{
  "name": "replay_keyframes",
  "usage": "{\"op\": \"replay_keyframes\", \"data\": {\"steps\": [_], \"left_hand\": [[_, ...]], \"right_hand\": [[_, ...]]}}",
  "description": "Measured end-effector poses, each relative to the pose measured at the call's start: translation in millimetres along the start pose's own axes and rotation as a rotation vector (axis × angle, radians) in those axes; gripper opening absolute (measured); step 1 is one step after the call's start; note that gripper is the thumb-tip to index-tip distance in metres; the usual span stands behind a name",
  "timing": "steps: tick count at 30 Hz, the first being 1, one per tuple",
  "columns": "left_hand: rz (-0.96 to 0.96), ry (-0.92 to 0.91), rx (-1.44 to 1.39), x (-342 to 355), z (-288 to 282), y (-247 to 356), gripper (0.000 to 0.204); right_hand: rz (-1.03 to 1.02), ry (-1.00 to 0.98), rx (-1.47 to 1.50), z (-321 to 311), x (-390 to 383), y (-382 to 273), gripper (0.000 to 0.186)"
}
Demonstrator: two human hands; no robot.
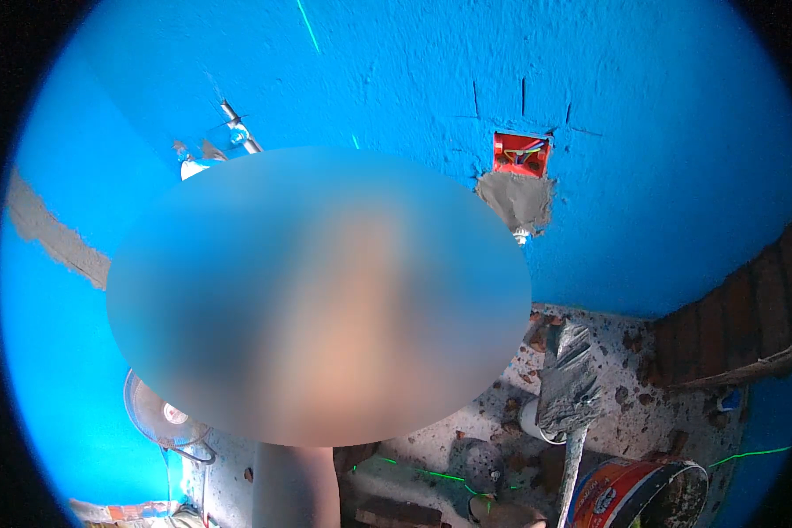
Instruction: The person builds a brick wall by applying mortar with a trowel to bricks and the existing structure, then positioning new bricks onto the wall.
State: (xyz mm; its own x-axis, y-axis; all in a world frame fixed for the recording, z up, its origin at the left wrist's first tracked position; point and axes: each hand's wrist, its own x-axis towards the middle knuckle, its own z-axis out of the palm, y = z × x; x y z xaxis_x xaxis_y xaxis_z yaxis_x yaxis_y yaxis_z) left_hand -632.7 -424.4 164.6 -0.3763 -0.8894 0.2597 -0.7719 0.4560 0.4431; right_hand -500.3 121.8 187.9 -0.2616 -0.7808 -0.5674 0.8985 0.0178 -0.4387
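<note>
A large blurred oval covers the middle of the head view. From the lower edge my left forearm (295, 484) rises into it, so the left hand and anything in it are hidden. At the bottom, right of centre, part of my right hand (506, 513) shows, closed against a flat tool (573, 466) seen nearly edge-on. Wet grey mortar (570, 392) is heaped on the tool's far end. On the blue wall ahead, a red electrical box (521, 157) with loose wires sits above a grey mortar patch (517, 201). A small white fitting (521, 236) sticks out below the patch.
A red-and-black bucket (594, 497) stands at lower right, with a white pail (534, 420) behind the tool. Rubble litters the floor (616, 352). Exposed brickwork (739, 326) lines the right side. At left are a round fan (158, 414) and a conduit (242, 129). Green laser lines cross the scene.
</note>
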Motion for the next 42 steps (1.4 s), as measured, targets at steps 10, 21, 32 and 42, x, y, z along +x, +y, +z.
{"op": "replay_keyframes", "data": {"steps": [10,21,32,42], "left_hand": [[0.02,0.019,-0.08,-8,3,14,0.038],[0.04,0.08,-0.113,-5,13,1,0.038],[0.042,0.066,-0.102,-9,8,-2,0.046],[0.135,0.309,-0.783,-182,-18,32,0.053]], "right_hand": [[-0.032,-0.047,-0.171,-5,11,-1,0.039],[0.021,-0.026,-0.129,1,20,2,0.036],[0.055,-0.018,-0.108,3,26,-3,0.032],[0.028,0.14,-0.114,33,29,-10,0.03]]}}
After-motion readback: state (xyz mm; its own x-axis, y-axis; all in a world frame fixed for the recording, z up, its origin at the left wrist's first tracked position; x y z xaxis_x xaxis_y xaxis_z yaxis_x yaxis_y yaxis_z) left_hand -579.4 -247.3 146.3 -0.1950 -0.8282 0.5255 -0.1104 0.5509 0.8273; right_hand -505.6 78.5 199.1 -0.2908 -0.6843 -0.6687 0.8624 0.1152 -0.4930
